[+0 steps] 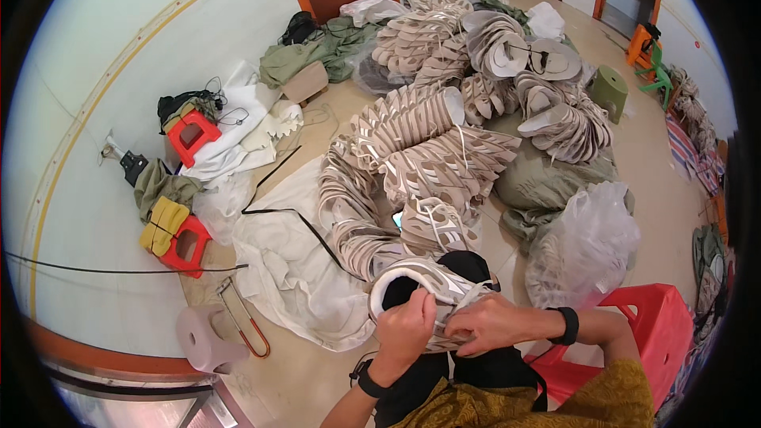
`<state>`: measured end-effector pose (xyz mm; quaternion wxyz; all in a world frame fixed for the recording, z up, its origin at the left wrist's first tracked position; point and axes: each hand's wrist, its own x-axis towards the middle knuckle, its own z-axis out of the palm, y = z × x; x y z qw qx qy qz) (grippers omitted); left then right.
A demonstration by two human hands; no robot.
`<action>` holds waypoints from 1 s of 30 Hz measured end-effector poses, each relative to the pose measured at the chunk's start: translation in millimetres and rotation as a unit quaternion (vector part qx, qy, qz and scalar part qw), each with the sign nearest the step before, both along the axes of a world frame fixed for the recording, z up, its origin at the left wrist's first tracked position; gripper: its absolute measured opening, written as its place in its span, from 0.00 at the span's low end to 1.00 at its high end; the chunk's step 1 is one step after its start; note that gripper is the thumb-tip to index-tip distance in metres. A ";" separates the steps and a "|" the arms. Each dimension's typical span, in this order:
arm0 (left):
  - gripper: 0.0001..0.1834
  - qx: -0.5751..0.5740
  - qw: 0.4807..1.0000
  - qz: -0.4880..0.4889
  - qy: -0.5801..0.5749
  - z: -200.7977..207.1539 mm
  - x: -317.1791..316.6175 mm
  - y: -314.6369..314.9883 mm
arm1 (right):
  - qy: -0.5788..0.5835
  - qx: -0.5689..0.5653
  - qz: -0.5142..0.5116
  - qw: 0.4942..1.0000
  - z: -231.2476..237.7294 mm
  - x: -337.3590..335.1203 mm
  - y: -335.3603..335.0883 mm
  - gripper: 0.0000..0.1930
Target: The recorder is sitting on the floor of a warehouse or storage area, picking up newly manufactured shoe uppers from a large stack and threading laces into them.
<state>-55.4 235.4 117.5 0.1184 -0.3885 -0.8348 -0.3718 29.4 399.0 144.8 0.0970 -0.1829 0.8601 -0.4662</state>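
The upper (445, 284) is at the lower centre of the frame, held above the lap, with its collar (381, 289) toward the left and its laces (474, 294) toward the right. The left hand (406, 323) has its fingers closed on the near edge of the collar, thumb side up; this grip probably steadies the opening and prevents the upper from turning. The right hand (490, 322) lies against the near side, just below the laces, with its fingers bent and partly spread. Whether they pinch a lace or only press on the side cannot be told. Holding the part close to the body likely leaves both hands free to work at short reach.

Similar uppers (444, 162) fill the centre and upper centre, nested in rows on the floor (265, 384); nesting presumably saves space and keeps the soft shapes aligned. A white cloth (273, 273) lies left of the rows, perhaps as a clean ground sheet. A clear bag (585, 242) sits at centre right, above a red stool (664, 333) at lower right
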 end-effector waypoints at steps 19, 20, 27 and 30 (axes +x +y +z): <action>0.04 -0.008 1.000 -0.003 0.006 -0.3 5.1 -2.8 | 0.034 -0.040 0.135 0.989 11.9 7.3 14.8 0.12; 0.04 -0.007 1.000 -0.004 0.007 0.0 4.6 -2.4 | -0.001 -0.042 0.121 0.992 11.8 10.0 16.7 0.13; 0.04 -0.017 1.000 0.002 0.015 2.5 4.2 -0.8 | 0.087 0.222 0.032 0.971 7.9 21.0 4.5 0.07; 0.04 -0.015 1.000 0.000 0.011 2.4 4.7 -0.5 | 0.149 0.222 0.064 0.961 -1.3 23.4 5.6 0.06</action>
